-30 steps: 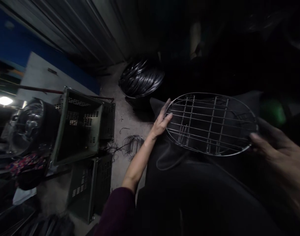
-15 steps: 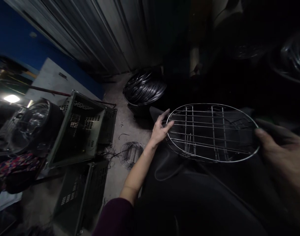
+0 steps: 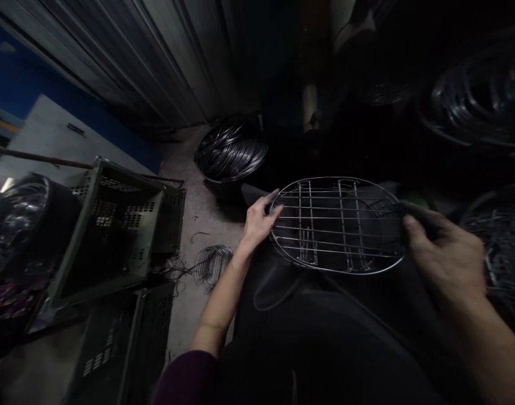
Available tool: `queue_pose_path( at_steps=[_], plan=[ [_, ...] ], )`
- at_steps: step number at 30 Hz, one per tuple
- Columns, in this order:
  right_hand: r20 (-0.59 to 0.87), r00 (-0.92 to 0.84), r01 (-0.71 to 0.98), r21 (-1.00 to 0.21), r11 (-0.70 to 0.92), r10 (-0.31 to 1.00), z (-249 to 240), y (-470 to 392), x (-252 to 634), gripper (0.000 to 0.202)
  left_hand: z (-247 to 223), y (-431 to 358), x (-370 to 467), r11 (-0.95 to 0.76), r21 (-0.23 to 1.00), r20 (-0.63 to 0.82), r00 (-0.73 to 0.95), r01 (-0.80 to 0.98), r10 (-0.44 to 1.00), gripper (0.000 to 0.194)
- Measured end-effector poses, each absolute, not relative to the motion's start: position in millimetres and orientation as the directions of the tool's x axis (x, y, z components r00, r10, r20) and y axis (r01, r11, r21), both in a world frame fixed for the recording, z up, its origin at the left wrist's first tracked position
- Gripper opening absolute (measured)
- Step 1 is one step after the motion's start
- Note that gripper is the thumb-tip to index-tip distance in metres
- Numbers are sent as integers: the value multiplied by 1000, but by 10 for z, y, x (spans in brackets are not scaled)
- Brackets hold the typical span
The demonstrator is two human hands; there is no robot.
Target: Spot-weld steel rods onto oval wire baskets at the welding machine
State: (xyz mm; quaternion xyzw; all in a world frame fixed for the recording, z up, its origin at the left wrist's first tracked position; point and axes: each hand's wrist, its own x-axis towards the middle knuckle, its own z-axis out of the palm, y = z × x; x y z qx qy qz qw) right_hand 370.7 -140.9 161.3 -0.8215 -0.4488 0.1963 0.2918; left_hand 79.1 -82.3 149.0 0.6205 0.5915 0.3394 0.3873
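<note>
We hold an oval wire rack (image 3: 342, 229) between our two hands, out in front of us above the dark cloth (image 3: 325, 332) over our lap. Our left hand (image 3: 261, 219) is clamped on the rack's left end, thumb on the upper side and fingers about the rim. Our right hand (image 3: 447, 247) grips the opposite end, its thumb against the rim — the fingers underneath are mostly hidden. The rack lies roughly flat, its long bars running from one hand to the other, with pairs of crossbars over them. Whether its underside touches the cloth we cannot tell.

To our left is the grey floor (image 3: 189, 219). Near its far edge, by the ribbed metal wall (image 3: 164, 67), stands a tub heaped with black wire (image 3: 232, 152). Nearer to us, a loose wire coil (image 3: 213, 264) lies on the floor beside our left forearm. A green crate (image 3: 149, 247) is tipped open towards the floor's left side, with a second crate (image 3: 153, 326) just below it. More coiled wire (image 3: 472, 101) shows dimly beyond our right hand.
</note>
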Motion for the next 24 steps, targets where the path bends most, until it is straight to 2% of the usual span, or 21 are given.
queue_pose_path(
  at_steps=[2,4,10,17,21,24],
  plan=[
    [-175,577,571,-612,-547,798,1669,-1403,3687,52,1470,-808,814,-41,843,4,69,537,998,39],
    [-214,604,560,-571,-600,768,1695,-1408,3676,53,1458,-789,833,-65,801,28,71,595,997,39],
    [-149,595,571,-614,-545,790,1663,-1420,3668,52,1489,-738,848,-92,720,10,122,688,993,40],
    [-155,589,607,-563,-560,793,1772,-1426,3618,48,1425,-808,867,-84,672,15,99,735,995,38],
    [-166,566,589,-603,-537,808,1645,-1495,3691,48,1300,-903,896,-68,753,27,72,655,997,39],
    [-66,503,625,-661,-416,862,1510,-1521,3757,47,1231,-954,917,-59,864,37,54,500,998,40]
  ],
)
